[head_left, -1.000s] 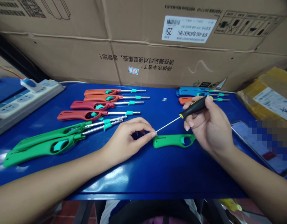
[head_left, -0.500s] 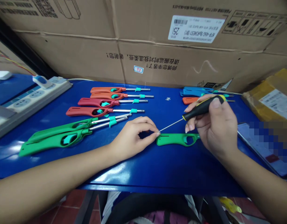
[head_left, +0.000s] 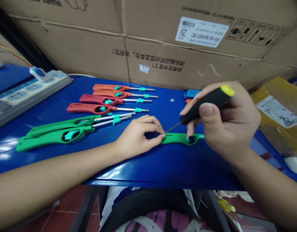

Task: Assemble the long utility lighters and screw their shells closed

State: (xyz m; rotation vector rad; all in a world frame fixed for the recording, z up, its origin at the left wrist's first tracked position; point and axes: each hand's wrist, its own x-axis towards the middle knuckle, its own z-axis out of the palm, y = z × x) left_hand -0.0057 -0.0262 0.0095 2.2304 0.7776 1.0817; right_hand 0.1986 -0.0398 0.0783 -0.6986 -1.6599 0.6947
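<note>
My right hand (head_left: pixel 225 119) is wrapped round the black and yellow handle of a screwdriver (head_left: pixel 203 106), whose thin shaft slants down to the left. My left hand (head_left: pixel 143 135) is closed in a pinch at the screwdriver's tip; whatever is between its fingertips is too small to make out. Just beside those fingertips lies a green gas lighter (head_left: pixel 174 138) on the blue table, its handle end toward my left hand. My right hand covers the lighter's far end from view.
Orange, red and green lighters (head_left: pixel 97 100) lie in a row on the blue table (head_left: pixel 148 170) at left. A blue lighter (head_left: pixel 192 93) is partly hidden behind my right hand. A power strip (head_left: pixel 32 93), a large carton (head_left: pixel 90 48) and a taped parcel (head_left: pixel 278 112) surround the work area.
My right hand has lifted toward the camera, and the screwdriver's shaft now slopes more steeply. My left hand still pinches at its tip. The view has shifted slightly.
</note>
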